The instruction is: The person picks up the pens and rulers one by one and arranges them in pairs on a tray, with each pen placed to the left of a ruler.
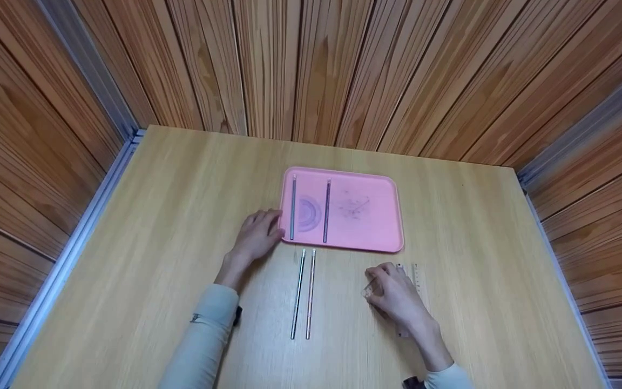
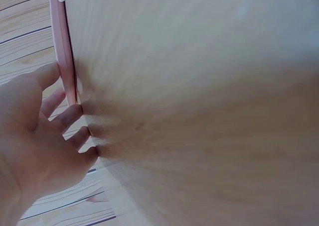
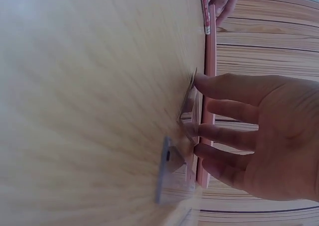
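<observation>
My left hand [image 1: 257, 235] touches the left edge and near-left corner of a pink tray [image 1: 346, 247], its fingers spread in the left wrist view. In the tray lie a blue-grey pencil [image 1: 293, 208], a dark pencil [image 1: 326, 212] and a purple protractor [image 1: 316, 215]. My right hand [image 1: 397, 294] pinches a clear, triangular set square [image 3: 188, 117] between thumb and fingertips, tilted just over the table. Beneath and beside this hand lies a clear ruler [image 1: 417, 276], partly covered. A green-tinted pencil [image 1: 298, 294] and a pinkish pencil [image 1: 311, 294] lie side by side between the hands.
The light wooden table [image 1: 154, 227] ends at a wood-plank wall [image 1: 322, 81] behind, with similar walls left and right. Metal rails [image 1: 84, 205] run along the side edges. Dark marks [image 1: 354, 205] show on the tray's right half.
</observation>
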The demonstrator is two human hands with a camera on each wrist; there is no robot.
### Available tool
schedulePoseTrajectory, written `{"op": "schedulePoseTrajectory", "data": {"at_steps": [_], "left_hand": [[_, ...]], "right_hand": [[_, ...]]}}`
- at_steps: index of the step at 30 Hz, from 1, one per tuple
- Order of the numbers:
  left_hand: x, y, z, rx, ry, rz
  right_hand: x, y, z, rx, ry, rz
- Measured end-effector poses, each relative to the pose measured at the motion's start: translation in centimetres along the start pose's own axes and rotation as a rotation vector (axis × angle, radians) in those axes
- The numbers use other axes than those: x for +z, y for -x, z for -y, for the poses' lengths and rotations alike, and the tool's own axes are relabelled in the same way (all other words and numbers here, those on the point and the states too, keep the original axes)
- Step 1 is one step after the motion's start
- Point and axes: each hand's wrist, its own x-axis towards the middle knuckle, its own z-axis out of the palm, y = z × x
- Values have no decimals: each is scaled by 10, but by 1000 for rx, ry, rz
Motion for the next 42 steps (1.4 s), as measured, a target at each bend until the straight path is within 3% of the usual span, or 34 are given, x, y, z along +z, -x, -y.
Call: {"op": "schedulePoseTrajectory", "data": {"at_steps": [16, 29, 42], "left_hand": [[0, 1, -1, 2, 6, -9], [0, 0, -1, 3, -2, 1], [0, -1, 0, 9, -10, 4]], "right_hand": [[-2, -2, 3, 113, -61, 44], [1, -2, 4, 123, -157, 32], [-2, 1, 3, 121, -150, 10]]}}
